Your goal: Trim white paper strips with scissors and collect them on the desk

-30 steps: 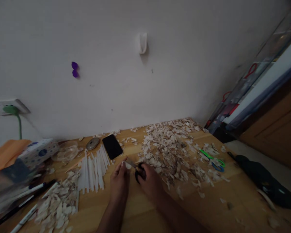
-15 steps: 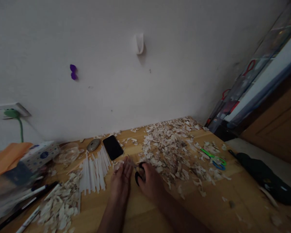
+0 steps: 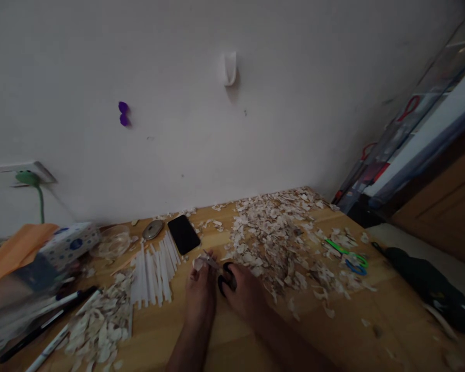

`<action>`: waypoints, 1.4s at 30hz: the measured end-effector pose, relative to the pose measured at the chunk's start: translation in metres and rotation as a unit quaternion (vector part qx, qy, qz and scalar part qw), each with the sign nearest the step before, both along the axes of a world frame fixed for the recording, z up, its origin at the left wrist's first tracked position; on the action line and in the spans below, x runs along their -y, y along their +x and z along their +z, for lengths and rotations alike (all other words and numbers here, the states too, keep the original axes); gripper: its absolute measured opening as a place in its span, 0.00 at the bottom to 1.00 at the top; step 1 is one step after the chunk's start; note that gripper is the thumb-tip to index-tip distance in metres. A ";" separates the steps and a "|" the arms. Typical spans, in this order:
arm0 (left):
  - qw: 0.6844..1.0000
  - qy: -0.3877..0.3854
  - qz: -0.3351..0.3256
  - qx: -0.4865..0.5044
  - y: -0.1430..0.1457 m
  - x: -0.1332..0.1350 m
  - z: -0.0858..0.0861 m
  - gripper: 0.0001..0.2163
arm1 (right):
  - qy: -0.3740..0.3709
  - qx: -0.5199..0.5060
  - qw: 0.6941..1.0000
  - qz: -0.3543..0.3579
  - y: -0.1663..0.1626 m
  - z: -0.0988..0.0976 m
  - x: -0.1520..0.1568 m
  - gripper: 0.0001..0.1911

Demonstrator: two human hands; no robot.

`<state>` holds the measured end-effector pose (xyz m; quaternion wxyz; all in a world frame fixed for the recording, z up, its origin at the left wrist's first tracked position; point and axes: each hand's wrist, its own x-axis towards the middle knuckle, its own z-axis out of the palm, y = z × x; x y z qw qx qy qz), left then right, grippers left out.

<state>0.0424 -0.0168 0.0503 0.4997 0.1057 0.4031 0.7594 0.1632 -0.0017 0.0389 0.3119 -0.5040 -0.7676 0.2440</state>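
Black-handled scissors (image 3: 227, 280) are in my right hand (image 3: 243, 292), fingers through the loops, with the blades pointing up and left. My left hand (image 3: 200, 289) is closed around a small pale, flake-like piece (image 3: 199, 264), and the scissor blades reach it at the fingertips. What the piece is I cannot make out. To the right spreads a large heap of similar dry, whitish flakes (image 3: 271, 232). A smaller pile of larger pale pieces (image 3: 104, 320) lies at the lower left. White flat strips (image 3: 153, 276) lie in a row left of my left hand.
A black phone (image 3: 183, 234) and an oval grey object (image 3: 152, 229) lie behind the strips. At left are a clear plastic container (image 3: 112, 242), a dotted box (image 3: 72, 244) and pens (image 3: 48, 349). Green-and-blue scissors (image 3: 346, 253) and a dark green bundle (image 3: 430, 289) lie at right.
My left fingers have curled in around the pale piece, from a flatter, more open palm. The scissor blades are now at the piece. The whole view has shifted slightly.
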 end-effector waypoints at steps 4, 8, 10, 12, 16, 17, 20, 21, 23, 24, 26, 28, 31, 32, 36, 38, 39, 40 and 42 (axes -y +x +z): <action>0.999 -0.002 0.018 -0.038 -0.005 -0.003 -0.007 0.10 | 0.004 0.010 1.000 0.009 0.001 0.000 0.001 0.16; 0.999 -0.010 0.024 -0.034 -0.008 -0.004 -0.008 0.11 | 0.005 0.024 1.000 0.013 0.002 0.000 0.002 0.18; 0.999 -0.019 0.027 -0.029 -0.008 -0.004 -0.008 0.11 | 0.005 0.022 1.000 0.002 0.001 -0.001 0.002 0.18; 0.999 -0.024 0.025 -0.021 -0.007 -0.003 -0.008 0.12 | 0.002 0.016 1.000 -0.006 0.000 -0.001 0.001 0.17; 0.999 -0.032 0.008 -0.007 -0.005 -0.003 -0.009 0.14 | -0.026 0.014 0.999 -0.012 0.000 0.003 0.001 0.14; 0.999 -0.035 0.008 -0.005 -0.005 -0.003 -0.009 0.14 | -0.032 0.017 0.999 -0.011 0.000 0.004 0.000 0.14; 0.999 -0.049 0.018 0.014 -0.006 -0.004 -0.007 0.11 | -0.040 0.025 0.999 -0.008 0.001 0.006 0.000 0.15; 0.998 -0.049 0.019 0.021 -0.006 -0.004 -0.006 0.10 | -0.041 0.028 0.999 -0.006 0.001 0.006 0.000 0.14; 0.999 -0.040 0.022 0.023 -0.007 -0.004 -0.003 0.11 | -0.044 0.031 0.999 -0.003 0.001 0.005 -0.001 0.14; 0.999 -0.035 0.024 0.020 -0.008 -0.004 -0.001 0.11 | -0.045 0.032 0.998 -0.002 0.001 0.005 -0.001 0.14; 0.999 -0.027 0.029 0.011 -0.008 -0.004 0.002 0.11 | -0.045 0.030 0.999 -0.001 0.001 0.005 -0.001 0.14; 0.999 -0.032 0.034 0.004 -0.008 -0.004 0.004 0.10 | -0.045 0.027 0.999 -0.001 0.002 0.006 -0.002 0.13; 0.998 -0.056 0.040 -0.009 -0.008 -0.004 0.005 0.11 | -0.052 0.031 0.998 0.006 0.003 0.007 -0.002 0.13; 0.997 -0.063 0.042 -0.013 -0.008 -0.004 0.005 0.11 | -0.055 0.032 0.998 0.009 0.003 0.007 -0.002 0.14; 0.997 -0.070 0.043 -0.007 -0.008 -0.004 0.005 0.11 | -0.056 0.030 0.998 0.008 0.003 0.007 -0.002 0.14; 0.997 -0.062 0.045 -0.014 -0.009 -0.004 0.005 0.10 | -0.054 0.032 0.998 0.003 0.002 0.006 -0.001 0.13; 0.997 -0.057 0.045 -0.022 -0.009 -0.003 0.004 0.10 | -0.051 0.033 0.998 0.002 0.002 0.006 -0.001 0.14; 0.997 -0.055 0.042 -0.031 -0.010 -0.003 0.002 0.10 | -0.047 0.033 0.998 0.001 0.002 0.007 -0.001 0.15; 0.997 -0.059 0.029 -0.040 -0.012 -0.003 -0.003 0.10 | -0.041 0.032 0.999 0.000 0.002 0.007 0.000 0.16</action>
